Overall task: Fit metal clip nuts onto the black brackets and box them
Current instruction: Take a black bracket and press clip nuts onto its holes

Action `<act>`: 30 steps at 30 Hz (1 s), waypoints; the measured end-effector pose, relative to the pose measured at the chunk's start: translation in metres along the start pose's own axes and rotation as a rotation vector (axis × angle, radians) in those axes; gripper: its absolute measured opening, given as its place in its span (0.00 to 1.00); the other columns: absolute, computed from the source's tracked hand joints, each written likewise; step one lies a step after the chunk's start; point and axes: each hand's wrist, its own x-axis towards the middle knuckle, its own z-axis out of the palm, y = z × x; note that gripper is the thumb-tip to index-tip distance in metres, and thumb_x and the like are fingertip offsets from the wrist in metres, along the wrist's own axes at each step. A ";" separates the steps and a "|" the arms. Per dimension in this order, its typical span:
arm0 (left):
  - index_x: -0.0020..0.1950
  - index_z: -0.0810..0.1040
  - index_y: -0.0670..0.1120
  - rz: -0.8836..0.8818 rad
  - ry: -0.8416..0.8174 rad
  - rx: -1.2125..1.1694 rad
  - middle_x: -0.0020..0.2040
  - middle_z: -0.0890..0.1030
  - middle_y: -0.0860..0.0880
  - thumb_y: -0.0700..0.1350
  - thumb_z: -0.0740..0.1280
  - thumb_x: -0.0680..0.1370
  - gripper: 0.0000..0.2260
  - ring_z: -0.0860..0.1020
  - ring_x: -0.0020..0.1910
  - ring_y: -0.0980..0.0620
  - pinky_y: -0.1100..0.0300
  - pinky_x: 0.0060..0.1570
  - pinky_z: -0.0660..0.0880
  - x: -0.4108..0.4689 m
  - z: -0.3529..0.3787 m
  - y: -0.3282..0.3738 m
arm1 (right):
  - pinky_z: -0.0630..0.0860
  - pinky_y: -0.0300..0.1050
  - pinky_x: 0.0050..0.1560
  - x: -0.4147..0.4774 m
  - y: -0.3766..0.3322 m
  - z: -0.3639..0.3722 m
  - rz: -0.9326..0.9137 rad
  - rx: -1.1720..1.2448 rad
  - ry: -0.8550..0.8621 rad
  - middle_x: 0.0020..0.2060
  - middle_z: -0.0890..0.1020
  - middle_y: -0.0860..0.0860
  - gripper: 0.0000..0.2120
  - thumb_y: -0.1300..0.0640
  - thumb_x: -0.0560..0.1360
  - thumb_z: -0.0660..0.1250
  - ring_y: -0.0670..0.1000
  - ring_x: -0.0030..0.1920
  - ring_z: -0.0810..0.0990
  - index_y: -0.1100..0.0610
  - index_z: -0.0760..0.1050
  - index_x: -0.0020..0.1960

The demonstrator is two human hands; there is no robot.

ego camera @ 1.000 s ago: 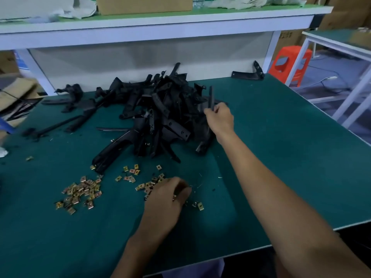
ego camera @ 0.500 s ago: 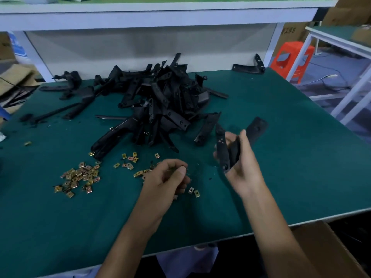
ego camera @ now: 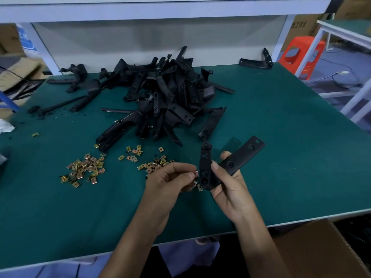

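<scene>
Near the table's front edge, the right hand now grips a black bracket brought over from the pile, and the left hand pinches a clip nut just beside its bend, so fitting looks ready to begin. Its long arm slants toward the far right corner, its short arm toward the pile.

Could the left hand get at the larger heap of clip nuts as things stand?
Probably yes. The heap lies uncovered on the mat, left of the left hand, with nothing between them. That hand pinches one clip nut, though, so it is occupied for now.
</scene>
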 end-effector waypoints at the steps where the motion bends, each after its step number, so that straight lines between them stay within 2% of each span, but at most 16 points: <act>1: 0.43 0.87 0.47 -0.011 0.005 0.001 0.42 0.86 0.46 0.33 0.70 0.76 0.11 0.81 0.40 0.55 0.65 0.39 0.77 0.000 0.001 -0.001 | 0.83 0.49 0.46 0.000 -0.001 0.000 -0.005 0.001 -0.008 0.43 0.85 0.56 0.18 0.64 0.69 0.76 0.53 0.44 0.86 0.49 0.75 0.53; 8: 0.40 0.85 0.50 -0.066 0.004 -0.047 0.38 0.82 0.46 0.33 0.71 0.74 0.12 0.78 0.35 0.54 0.64 0.36 0.76 0.001 0.000 -0.005 | 0.83 0.50 0.47 -0.001 0.001 0.001 -0.005 -0.095 -0.027 0.44 0.84 0.58 0.21 0.60 0.65 0.81 0.56 0.45 0.85 0.49 0.77 0.52; 11: 0.44 0.83 0.46 -0.123 -0.027 -0.148 0.36 0.80 0.46 0.32 0.71 0.73 0.09 0.76 0.32 0.54 0.63 0.33 0.75 0.003 -0.001 -0.003 | 0.83 0.48 0.45 -0.002 0.002 0.003 -0.010 -0.154 -0.059 0.43 0.84 0.57 0.26 0.56 0.63 0.85 0.56 0.45 0.86 0.49 0.75 0.54; 14: 0.48 0.79 0.44 -0.149 -0.022 -0.100 0.36 0.80 0.47 0.32 0.71 0.74 0.08 0.77 0.32 0.55 0.64 0.31 0.74 0.007 -0.001 -0.002 | 0.83 0.48 0.43 -0.003 0.004 0.005 -0.028 -0.233 -0.034 0.44 0.82 0.58 0.23 0.54 0.64 0.84 0.57 0.46 0.86 0.47 0.76 0.53; 16: 0.51 0.80 0.43 -0.135 -0.053 -0.003 0.37 0.82 0.48 0.35 0.71 0.76 0.07 0.79 0.34 0.56 0.65 0.33 0.75 0.012 -0.002 -0.002 | 0.82 0.48 0.39 -0.001 0.004 0.005 -0.067 -0.260 0.001 0.42 0.82 0.56 0.19 0.55 0.67 0.81 0.56 0.42 0.85 0.46 0.76 0.52; 18: 0.52 0.82 0.46 -0.055 -0.047 0.176 0.39 0.85 0.52 0.39 0.70 0.79 0.05 0.81 0.37 0.59 0.67 0.36 0.76 0.019 -0.005 -0.002 | 0.81 0.45 0.35 0.001 0.001 0.003 -0.105 -0.196 0.047 0.39 0.83 0.53 0.15 0.57 0.71 0.76 0.53 0.39 0.84 0.47 0.74 0.52; 21: 0.51 0.83 0.53 0.239 0.078 0.840 0.44 0.84 0.59 0.45 0.68 0.80 0.05 0.80 0.46 0.63 0.70 0.45 0.73 0.032 -0.013 -0.010 | 0.78 0.39 0.33 0.003 -0.009 -0.005 -0.138 -0.049 0.117 0.40 0.84 0.50 0.09 0.59 0.76 0.70 0.48 0.39 0.84 0.47 0.73 0.48; 23: 0.52 0.83 0.53 0.313 0.036 1.114 0.47 0.82 0.57 0.48 0.69 0.79 0.04 0.76 0.50 0.57 0.63 0.49 0.71 0.035 -0.016 -0.017 | 0.78 0.39 0.34 0.003 -0.012 -0.009 -0.125 -0.020 0.147 0.44 0.84 0.51 0.08 0.58 0.76 0.70 0.50 0.41 0.84 0.47 0.73 0.46; 27: 0.56 0.82 0.54 0.363 -0.103 1.276 0.44 0.74 0.56 0.55 0.71 0.77 0.10 0.70 0.51 0.53 0.58 0.50 0.65 0.035 -0.016 -0.035 | 0.77 0.41 0.36 0.006 -0.009 -0.009 -0.099 -0.015 0.163 0.44 0.83 0.51 0.08 0.58 0.74 0.71 0.50 0.41 0.83 0.47 0.74 0.46; 30: 0.54 0.81 0.54 0.385 -0.117 1.263 0.45 0.73 0.56 0.52 0.71 0.77 0.07 0.71 0.51 0.53 0.58 0.49 0.66 0.038 -0.012 -0.035 | 0.76 0.39 0.31 0.006 -0.009 -0.007 -0.083 -0.018 0.145 0.40 0.83 0.49 0.08 0.59 0.75 0.70 0.47 0.37 0.82 0.47 0.74 0.46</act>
